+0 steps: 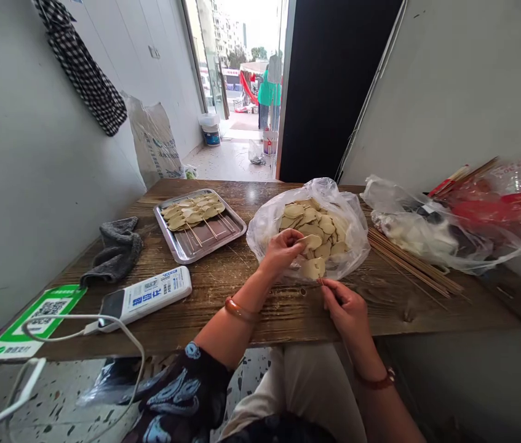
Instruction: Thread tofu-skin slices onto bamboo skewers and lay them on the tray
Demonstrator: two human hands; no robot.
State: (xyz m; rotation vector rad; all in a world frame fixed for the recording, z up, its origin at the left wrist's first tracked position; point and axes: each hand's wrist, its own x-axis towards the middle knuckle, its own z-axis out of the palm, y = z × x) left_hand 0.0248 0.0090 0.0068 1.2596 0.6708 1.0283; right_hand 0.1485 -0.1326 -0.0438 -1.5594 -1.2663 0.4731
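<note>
My left hand (283, 249) pinches a thin, pale-yellow slice (310, 242) by its edge, over the open plastic bag (262, 224). A heap of similar flat slices (313, 215) fills that bag; what food they are I cannot tell for sure. In my right hand (346, 303) is a thin wooden skewer (320, 281), held between thumb and fingers. Its upper end carries another slice (313, 268), just below the one in my left hand. To the left, a metal tray (181, 251) bears several skewers threaded with such slices (193, 210).
Loose bamboo skewers (412, 261) lie right of the bag, partly under another plastic bag (445, 231). On the left are a grey cloth (115, 249), a white power bank (156, 292) with a cable and a green QR card (34, 320). The wooden table's front edge is near my lap.
</note>
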